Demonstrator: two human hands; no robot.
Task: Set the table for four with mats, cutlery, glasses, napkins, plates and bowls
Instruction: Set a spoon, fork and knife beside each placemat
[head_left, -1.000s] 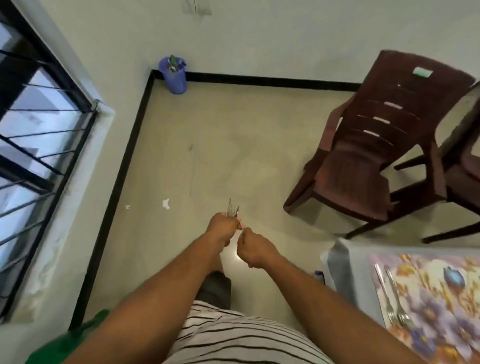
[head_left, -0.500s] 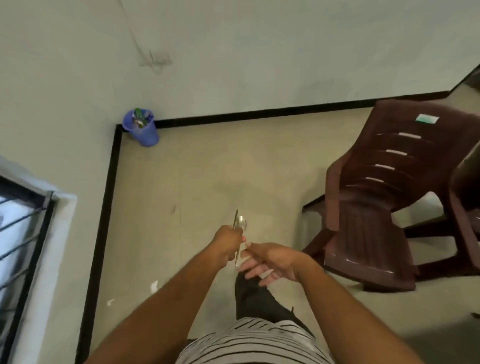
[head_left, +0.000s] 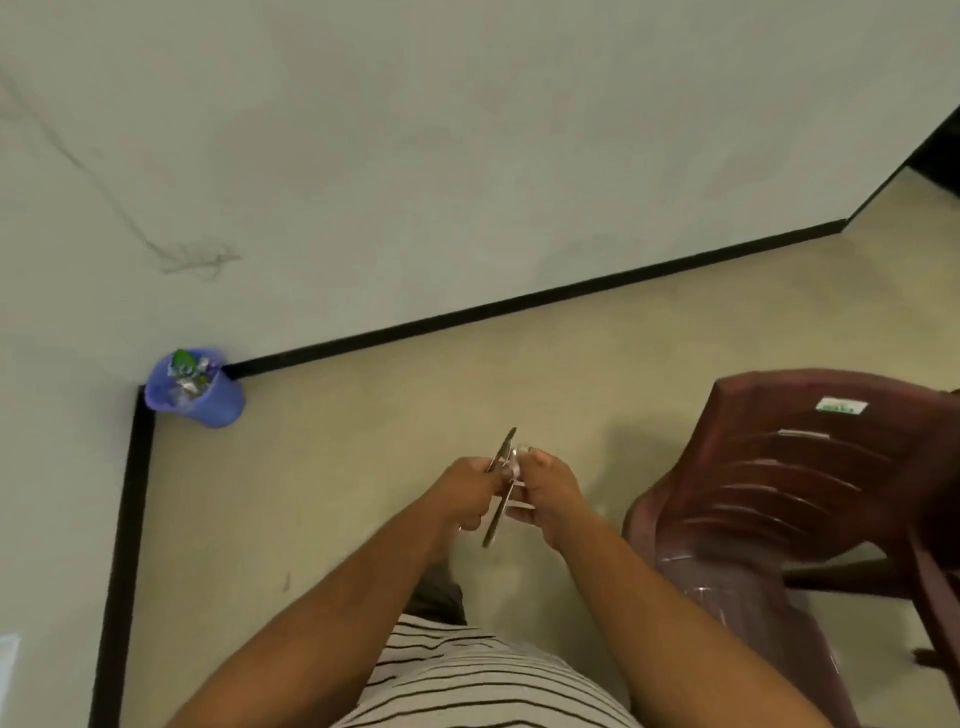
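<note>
While L hand (head_left: 464, 493) & R hand (head_left: 545, 491) both grip it, cutlery (head_left: 500, 486) looks thin, silver, blurred.

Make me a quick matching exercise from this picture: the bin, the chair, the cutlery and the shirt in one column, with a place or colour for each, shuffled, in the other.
Things:
1. bin
2. chair
3. cutlery
4. shirt

Descriptions:
A. held between both hands
B. blue, in the wall corner
C. white with dark stripes
D. dark brown plastic, on the right

Pairs: 1-B, 2-D, 3-A, 4-C
</note>
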